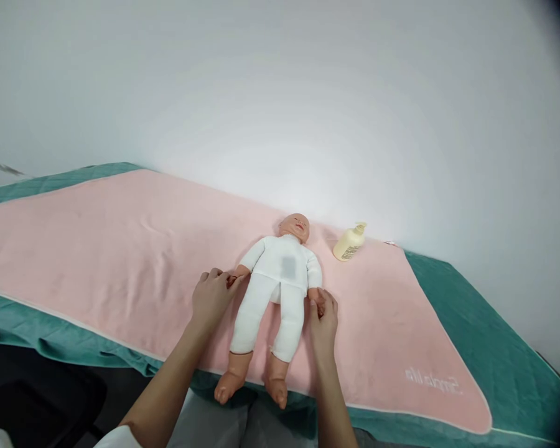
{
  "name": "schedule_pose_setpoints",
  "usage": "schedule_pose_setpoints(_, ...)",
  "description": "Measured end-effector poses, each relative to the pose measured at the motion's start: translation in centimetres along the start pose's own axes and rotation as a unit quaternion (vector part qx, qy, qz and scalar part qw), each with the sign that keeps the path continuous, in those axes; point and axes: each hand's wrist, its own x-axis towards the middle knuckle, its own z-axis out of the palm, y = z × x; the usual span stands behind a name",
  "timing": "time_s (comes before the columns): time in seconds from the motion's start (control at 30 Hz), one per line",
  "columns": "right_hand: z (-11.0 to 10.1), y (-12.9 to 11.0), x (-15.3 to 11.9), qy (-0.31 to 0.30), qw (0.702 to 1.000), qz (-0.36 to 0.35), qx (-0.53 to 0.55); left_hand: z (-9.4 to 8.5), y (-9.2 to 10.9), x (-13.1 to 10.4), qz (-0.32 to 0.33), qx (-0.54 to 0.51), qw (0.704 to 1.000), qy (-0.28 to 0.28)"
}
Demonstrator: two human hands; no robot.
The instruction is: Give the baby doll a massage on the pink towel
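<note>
A baby doll (pixel 280 274) with a white cloth body lies on its back on a pink blanket (pixel 107 249), its head toward the wall and its feet toward me. My left hand (pixel 212 295) is closed around the doll's hand on the left side of the picture. On the other side, my right hand (pixel 325 314) grips the doll's other hand between thumb and fingers. Both doll arms lie down beside its body. A grey rectangular patch marks its chest. The doll's feet reach over the blanket's near edge.
A pale yellow pump bottle (pixel 350 242) stands tilted in view, right of the doll's head. Beneath the blanket is a green quilted cover (pixel 485 330). A white wall (pixel 280 93) rises behind. A black chair (pixel 32 392) is at the lower left.
</note>
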Motion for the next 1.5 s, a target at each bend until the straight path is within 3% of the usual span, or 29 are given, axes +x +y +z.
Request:
schedule_pose_setpoints(0.5, -0.2, 0.3, -0.1, -0.020, 0.999, -0.009, -0.044, 1.3, -0.6, -0.5, -0.015, -0.011, 0.999, 0.040)
schedule_pose_setpoints(0.87, -0.3, 0.3, -0.5, 0.030, 0.997, -0.010, -0.063, 1.7, -0.4, -0.7, -0.017, 0.010, 0.999, 0.043)
schedule_pose_setpoints(1.5, 0.3, 1.4, -0.5, 0.089, 0.989, -0.070, -0.091, 1.7, -0.1, -0.9, -0.039, -0.050, 0.997, 0.051)
